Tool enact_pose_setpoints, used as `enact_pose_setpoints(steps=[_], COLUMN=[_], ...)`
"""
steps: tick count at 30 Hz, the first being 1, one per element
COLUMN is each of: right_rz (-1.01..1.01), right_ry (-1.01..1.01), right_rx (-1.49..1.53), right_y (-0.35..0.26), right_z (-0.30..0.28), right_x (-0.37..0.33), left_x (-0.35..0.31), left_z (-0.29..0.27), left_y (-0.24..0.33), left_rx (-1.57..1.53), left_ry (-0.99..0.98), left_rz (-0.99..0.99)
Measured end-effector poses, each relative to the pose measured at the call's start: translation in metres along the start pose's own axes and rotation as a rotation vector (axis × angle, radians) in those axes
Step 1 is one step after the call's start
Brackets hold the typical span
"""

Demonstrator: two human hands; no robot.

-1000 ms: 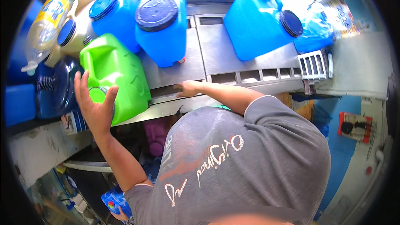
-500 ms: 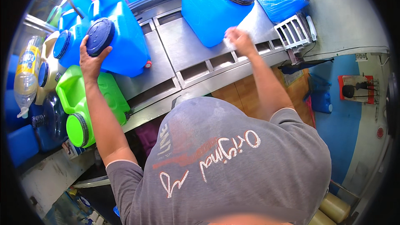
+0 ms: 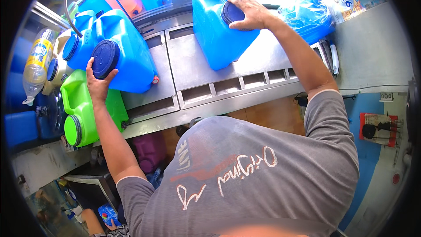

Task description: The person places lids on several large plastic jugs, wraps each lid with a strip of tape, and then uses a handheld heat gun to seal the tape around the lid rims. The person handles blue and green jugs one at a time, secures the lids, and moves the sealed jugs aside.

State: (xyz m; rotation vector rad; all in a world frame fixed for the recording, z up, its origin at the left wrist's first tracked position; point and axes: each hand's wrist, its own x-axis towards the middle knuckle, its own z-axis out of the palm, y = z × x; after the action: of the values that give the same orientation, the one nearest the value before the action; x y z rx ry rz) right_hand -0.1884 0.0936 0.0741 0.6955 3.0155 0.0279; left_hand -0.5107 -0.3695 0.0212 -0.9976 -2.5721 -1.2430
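Note:
Two blue plastic water jugs with dark screw caps stand on the metal counter. My left hand [image 3: 98,88] is closed round the lower edge of the cap [image 3: 105,57] of the left jug [image 3: 131,57], thumb on one side and fingers on the other. On the right jug [image 3: 219,39], my right hand [image 3: 253,14] grips the cap [image 3: 231,14] from its right side, fingers over the top and thumb below. A small red-tipped spout [image 3: 155,79] sticks out low on the left jug. Both jugs rest on the counter, apart from each other.
Beside the left jug are a green jug [image 3: 87,101], another blue jug [image 3: 81,35] with a hose at its mouth, and a clear bottle [image 3: 37,66]. A slotted metal counter [image 3: 184,57] runs across. A blue plastic bag [image 3: 307,15] sits at right. Another person's hand [image 3: 112,225] shows low left.
My right hand has gone from the right jug's lower side up onto its cap. That jug now stands more upright. My left hand stays on the left cap.

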Motion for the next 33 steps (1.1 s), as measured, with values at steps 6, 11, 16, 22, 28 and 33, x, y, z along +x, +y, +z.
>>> enact_pose_setpoints(steps=[6, 11, 16, 22, 28, 33], right_rz=[0.332, 0.312, 0.306, 0.174, -0.078, -0.382], right_ry=[0.048, -0.055, 0.183, 0.182, 0.203, 0.177], right_rx=[0.054, 0.133, 0.092, 0.160, 0.252, 0.353], right_y=[-0.029, -0.016, -0.025, -0.002, 0.018, 0.036], right_z=[-0.004, -0.034, 0.000, 0.025, 0.023, 0.022], right_x=[-0.012, -0.001, 0.009, 0.008, 0.016, 0.034], left_x=[-0.009, -0.006, -0.011, -0.044, -0.037, -0.001], left_z=[0.003, -0.002, -0.004, 0.035, 0.145, 0.248], left_y=[0.005, -0.002, -0.001, 0.076, 0.189, 0.258], left_rx=[-0.014, -0.053, 0.029, -0.035, -0.335, -0.476], left_ry=[0.041, -0.002, 0.067, 0.264, -0.162, -0.258], left_rz=[-0.010, -0.078, -0.078, 0.428, 0.497, 0.394])
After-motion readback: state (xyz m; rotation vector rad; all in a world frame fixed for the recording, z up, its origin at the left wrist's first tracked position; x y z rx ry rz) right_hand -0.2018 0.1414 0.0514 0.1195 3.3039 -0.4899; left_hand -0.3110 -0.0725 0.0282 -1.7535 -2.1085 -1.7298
